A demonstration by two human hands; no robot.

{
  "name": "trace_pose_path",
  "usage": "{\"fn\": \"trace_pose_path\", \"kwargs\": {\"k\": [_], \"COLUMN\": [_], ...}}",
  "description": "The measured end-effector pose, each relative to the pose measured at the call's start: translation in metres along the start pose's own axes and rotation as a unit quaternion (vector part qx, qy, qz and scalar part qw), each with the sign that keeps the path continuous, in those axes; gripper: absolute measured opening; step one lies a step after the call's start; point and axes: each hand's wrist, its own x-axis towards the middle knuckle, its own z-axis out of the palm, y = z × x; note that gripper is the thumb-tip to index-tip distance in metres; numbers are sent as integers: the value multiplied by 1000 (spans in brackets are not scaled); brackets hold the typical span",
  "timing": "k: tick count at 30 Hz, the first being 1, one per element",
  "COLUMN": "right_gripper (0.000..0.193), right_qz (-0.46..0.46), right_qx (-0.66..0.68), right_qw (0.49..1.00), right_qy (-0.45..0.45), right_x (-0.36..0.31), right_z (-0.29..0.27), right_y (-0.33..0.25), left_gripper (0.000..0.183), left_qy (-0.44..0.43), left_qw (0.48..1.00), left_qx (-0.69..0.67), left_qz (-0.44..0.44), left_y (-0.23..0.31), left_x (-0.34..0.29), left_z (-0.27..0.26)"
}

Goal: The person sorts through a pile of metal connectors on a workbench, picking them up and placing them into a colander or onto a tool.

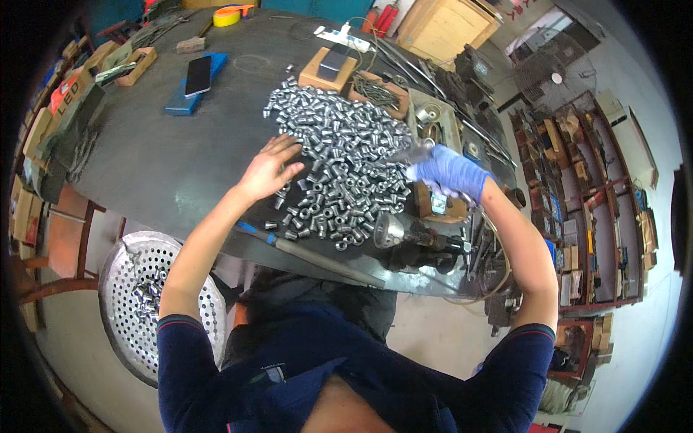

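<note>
Looking down at a big heap of shiny metal fittings (339, 141) spread across the middle of a dark counter (159, 155). Got the left hand (268, 172) bare and pretty wide, fingers apart, palm down right at the heap's left edge; can't really tell if touching any pieces. Seeing the right hand (449, 173) over at the heap's right side, in a blue glove, closed around a blurry grey tool (413, 153) pointing left over the fittings. Can't make out what kind, tbh. Just below that, spotting a silver chuck (390, 230) on a dark machine, plus a long grey bar (321, 263) along the front edge. Behind the heap, got a dark phone (333, 62) on a tan box (314, 74). Further left, seeing another phone (198, 76) on a flat blue block (182, 103), with a roll of tape (226, 17) farther back. Down to the left, below counter height, more loose fittings (149, 294) in a round perforated pan (121, 317). Off to the right, packed shelves (595, 209).
</note>
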Motion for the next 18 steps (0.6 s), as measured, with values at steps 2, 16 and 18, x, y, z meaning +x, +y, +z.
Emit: {"fn": "trace_pose_path", "kwargs": {"k": [2, 16, 18], "right_gripper": [33, 27, 27], "right_qz": [29, 47, 42], "right_qx": [-4, 10, 20], "right_qw": [1000, 999, 999], "right_qy": [-8, -4, 7], "right_x": [-21, -49, -54], "right_z": [10, 7, 7], "right_y": [11, 76, 72], "left_gripper": [45, 56, 56], "left_qy": [-49, -206, -201], "left_qw": [999, 967, 970], "left_qx": [19, 63, 28], "left_qz": [9, 135, 132], "left_y": [11, 95, 103], "left_x": [4, 10, 1], "left_z": [20, 79, 72]}}
